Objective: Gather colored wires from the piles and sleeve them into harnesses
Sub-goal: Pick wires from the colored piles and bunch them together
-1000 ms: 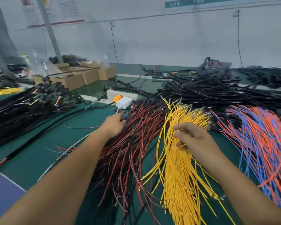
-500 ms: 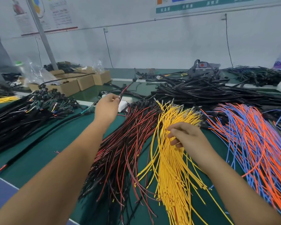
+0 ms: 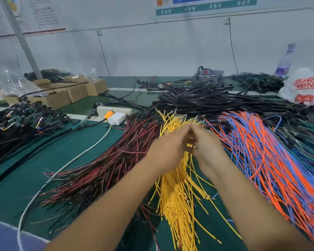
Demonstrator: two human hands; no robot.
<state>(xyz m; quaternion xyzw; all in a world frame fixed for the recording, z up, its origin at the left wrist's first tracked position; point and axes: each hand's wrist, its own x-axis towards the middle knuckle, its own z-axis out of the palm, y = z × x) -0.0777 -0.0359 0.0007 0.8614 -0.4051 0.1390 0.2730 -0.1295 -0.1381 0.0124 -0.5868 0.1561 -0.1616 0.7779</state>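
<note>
Three wire piles lie side by side on the green table: dark red and black wires [image 3: 105, 171], yellow wires [image 3: 178, 201], and orange and blue wires [image 3: 272, 160]. My left hand [image 3: 168, 148] and my right hand [image 3: 208, 149] meet fingertip to fingertip over the far part of the yellow pile. Both are blurred by motion. A short stretch of yellow wire shows between the curled fingers of my right hand. What my left hand's fingers hold, if anything, is hidden by the blur.
Black sleeved cables [image 3: 207, 100] are heaped behind the piles. A white power strip [image 3: 114, 110] with an adapter [image 3: 116, 118] and a white cord sits left of centre. Cardboard boxes [image 3: 62, 95] stand at the back left, finished harnesses [image 3: 13, 124] at the left, a plastic bag [image 3: 304, 87] at the right.
My left hand has left the far end of the red pile and swung right to meet my right hand over the yellow wires. The camera has tilted upward.
</note>
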